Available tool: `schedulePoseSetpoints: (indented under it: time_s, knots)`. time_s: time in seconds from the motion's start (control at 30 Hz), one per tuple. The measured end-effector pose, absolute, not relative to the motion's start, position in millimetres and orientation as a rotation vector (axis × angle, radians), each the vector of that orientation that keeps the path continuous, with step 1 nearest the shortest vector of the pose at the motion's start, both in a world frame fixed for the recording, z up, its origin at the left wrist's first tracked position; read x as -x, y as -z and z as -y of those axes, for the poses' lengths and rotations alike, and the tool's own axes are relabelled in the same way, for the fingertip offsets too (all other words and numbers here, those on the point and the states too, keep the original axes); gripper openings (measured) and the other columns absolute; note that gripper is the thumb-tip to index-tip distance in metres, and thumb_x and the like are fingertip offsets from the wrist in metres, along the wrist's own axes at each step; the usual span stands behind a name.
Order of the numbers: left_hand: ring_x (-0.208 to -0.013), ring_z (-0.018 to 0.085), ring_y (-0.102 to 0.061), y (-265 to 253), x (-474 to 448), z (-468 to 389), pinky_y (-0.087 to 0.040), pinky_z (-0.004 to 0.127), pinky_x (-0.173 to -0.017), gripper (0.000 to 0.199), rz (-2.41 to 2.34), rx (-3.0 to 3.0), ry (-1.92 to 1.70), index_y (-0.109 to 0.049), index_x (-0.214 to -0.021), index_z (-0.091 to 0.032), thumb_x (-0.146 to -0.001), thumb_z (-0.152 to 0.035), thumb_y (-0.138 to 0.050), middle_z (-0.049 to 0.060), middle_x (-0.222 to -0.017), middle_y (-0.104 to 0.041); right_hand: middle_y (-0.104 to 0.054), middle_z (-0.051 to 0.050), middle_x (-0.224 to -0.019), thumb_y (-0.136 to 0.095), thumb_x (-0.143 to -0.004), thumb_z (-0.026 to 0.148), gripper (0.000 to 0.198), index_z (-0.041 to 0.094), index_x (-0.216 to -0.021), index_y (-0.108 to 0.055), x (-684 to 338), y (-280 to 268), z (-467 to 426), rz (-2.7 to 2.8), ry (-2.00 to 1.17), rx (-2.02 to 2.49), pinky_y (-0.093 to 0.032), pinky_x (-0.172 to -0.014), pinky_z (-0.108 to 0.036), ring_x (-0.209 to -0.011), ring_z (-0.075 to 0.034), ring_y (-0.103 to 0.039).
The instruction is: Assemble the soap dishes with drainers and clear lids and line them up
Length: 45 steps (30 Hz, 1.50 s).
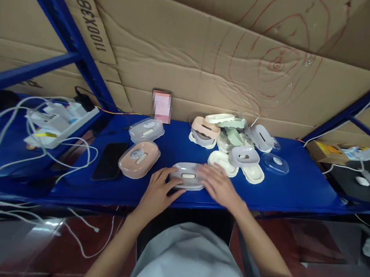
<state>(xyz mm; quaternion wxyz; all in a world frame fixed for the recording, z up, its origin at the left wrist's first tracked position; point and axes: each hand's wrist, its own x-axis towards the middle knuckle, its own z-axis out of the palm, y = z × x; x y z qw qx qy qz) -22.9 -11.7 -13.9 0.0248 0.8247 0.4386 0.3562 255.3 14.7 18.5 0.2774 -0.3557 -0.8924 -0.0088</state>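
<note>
Pale shirt (196, 265) nearest, spread left hand (161, 187) and flattened right hand (218, 184) touch grey box (187, 182).

The blue desk (183, 148) carries a black phone (108, 161) at left, beside 2 lidded boxes: a pink box (139, 159) and, behind it, a grey box (141, 134). A grey dish (180, 169) lies near the front edge; rightward spreads a pile of pale trays (235, 138), with 1 clear lid (275, 164).
</note>
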Motion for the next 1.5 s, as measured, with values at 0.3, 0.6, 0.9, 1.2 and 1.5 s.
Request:
schedulePoseSetpoints:
  time_s: [0.3,0.6,0.9,1.2,1.5]
  knots:
    - [-0.140,0.033,-0.057,14,21,12,-0.052,0.054,-0.115,0.012,-1.336,-2.493,-1.106,-0.075,-0.110,-0.025,-0.099,-0.029,-0.071,0.012,-0.145,-0.062,-0.070,-0.026,-0.134,-0.060,-0.094,0.028,0.055,0.007,-0.145,-0.059,-360,-79,-179,1.831,0.317,1.969,-0.043,-0.110,-0.055,-0.127,-0.039,-0.063]
    - [-0.142,0.031,-0.055,13,22,11,-0.052,0.052,-0.118,0.014,-1.273,-2.422,-1.134,-0.073,-0.112,-0.025,-0.098,-0.028,-0.073,0.010,-0.140,-0.064,-0.075,-0.021,-0.122,-0.053,-0.105,0.053,0.049,0.014,-0.130,-0.070,-364,-70,-143,1.553,0.530,1.639,-0.049,-0.105,-0.054,-0.119,-0.037,-0.068]
    - [-0.148,0.031,-0.053,17,27,12,-0.052,0.048,-0.119,0.078,-1.323,-2.182,-1.030,-0.039,-0.161,-0.036,-0.094,-0.035,-0.080,0.011,-0.164,-0.042,-0.074,-0.013,-0.133,-0.071,-0.102,0.032,0.021,0.023,-0.121,-0.066,-240,-22,4,2.072,0.090,1.012,-0.049,-0.117,-0.053,-0.138,-0.030,-0.064]
    - [-0.149,0.033,-0.050,27,26,5,-0.056,0.051,-0.114,0.074,-1.264,-2.067,-1.233,-0.042,-0.153,-0.031,-0.092,-0.038,-0.082,0.015,-0.160,-0.044,-0.061,-0.011,-0.156,-0.052,-0.110,0.022,0.037,0.024,-0.148,-0.056,-237,-15,3,2.342,-0.256,0.938,-0.042,-0.125,-0.050,-0.152,-0.022,-0.051]
    - [-0.149,0.031,-0.052,28,28,3,-0.047,0.053,-0.122,0.085,-1.357,-2.131,-1.056,-0.033,-0.164,-0.037,-0.094,-0.039,-0.080,0.012,-0.160,-0.051,-0.059,-0.009,-0.158,-0.049,-0.107,0.012,0.050,0.027,-0.155,-0.056,-225,0,0,2.474,-0.047,0.902,-0.017,-0.133,-0.064,-0.157,-0.025,-0.043]
